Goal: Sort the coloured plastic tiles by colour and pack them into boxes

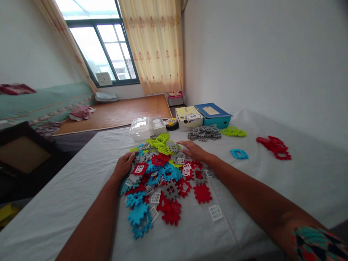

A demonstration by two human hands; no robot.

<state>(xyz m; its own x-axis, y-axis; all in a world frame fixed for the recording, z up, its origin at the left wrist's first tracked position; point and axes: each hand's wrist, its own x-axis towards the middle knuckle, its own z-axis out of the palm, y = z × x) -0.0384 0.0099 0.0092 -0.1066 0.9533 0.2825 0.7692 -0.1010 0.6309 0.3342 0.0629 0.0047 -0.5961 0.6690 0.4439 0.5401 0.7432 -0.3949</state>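
A mixed pile of toothed plastic building tiles point(163, 170) in red, blue, grey and lime green lies on the cloth-covered table. Small white window-frame pieces point(155, 198) are scattered among the tiles. My left hand point(125, 165) rests against the pile's left side, its fingers loosely bent and partly hidden at the tips. On the far right side, my right hand point(191, 149) reaches in with fingers stretched out, touching or close to the grey and lime tiles. Neither hand shows anything gripped. One white window piece point(215, 212) lies apart at the near right.
Sorted to the right are grey tiles point(204, 133), lime tiles point(234, 131), one blue tile point(239, 154) and red tiles point(274, 147). Along the far edge stand a clear plastic container point(140, 128), a yellow-and-white box point(189, 116), a blue box point(214, 114) and a roll of tape point(171, 124).
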